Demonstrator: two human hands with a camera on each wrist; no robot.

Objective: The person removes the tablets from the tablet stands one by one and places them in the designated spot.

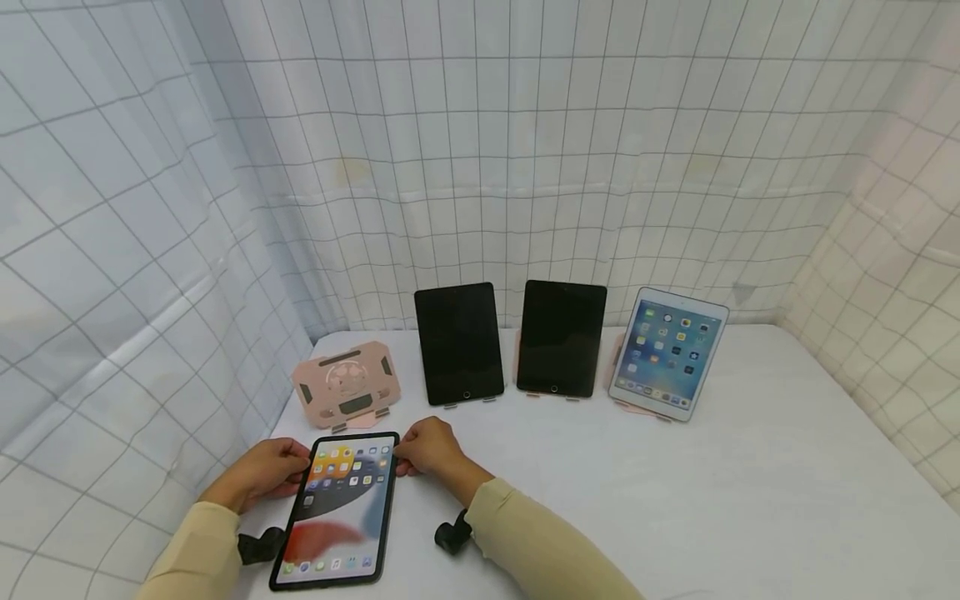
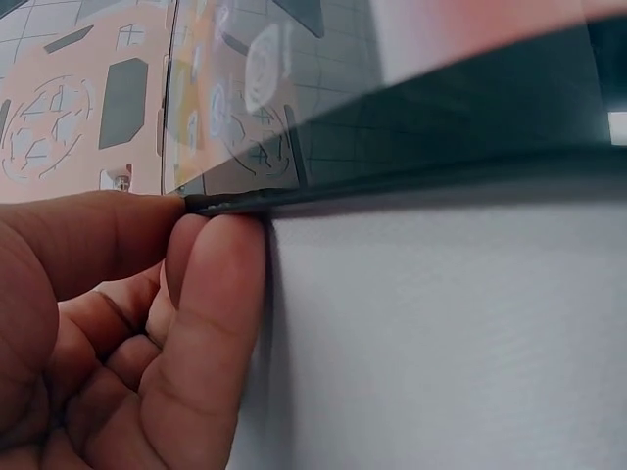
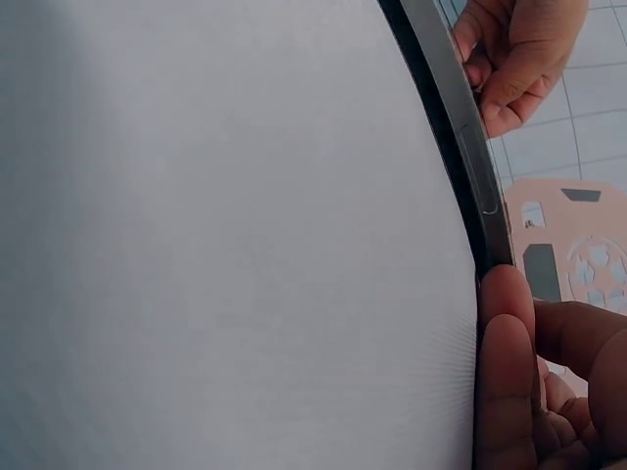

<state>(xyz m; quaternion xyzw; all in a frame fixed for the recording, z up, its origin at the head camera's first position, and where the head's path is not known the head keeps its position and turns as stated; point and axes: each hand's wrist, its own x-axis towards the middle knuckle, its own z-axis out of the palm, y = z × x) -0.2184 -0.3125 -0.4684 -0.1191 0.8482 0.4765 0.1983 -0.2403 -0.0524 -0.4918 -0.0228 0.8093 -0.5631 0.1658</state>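
Note:
A large tablet point(image 1: 341, 517) with a lit home screen and black border is at the front left of the white table. My left hand point(image 1: 270, 468) pinches its left edge near the far corner; in the left wrist view, thumb and fingers point(image 2: 220, 264) meet at the dark rim point(image 2: 441, 127). On the opposite edge, my right hand point(image 1: 432, 448) grips near the top corner, with fingertips point(image 3: 505, 343) against the side in the right wrist view. Whether the near end touches the table cannot be told. Just beyond the tablet stands a pink stand point(image 1: 347, 385) with cutouts, bearing nothing.
Two dark-screened tablets point(image 1: 459, 343) point(image 1: 562, 337) lean on stands along the back. Further right, a white tablet point(image 1: 669, 353) with a lit screen leans on another pink stand point(image 1: 637, 409). Grid-patterned white curtains point(image 1: 525, 167) enclose the table point(image 1: 750, 500) at the back and sides.

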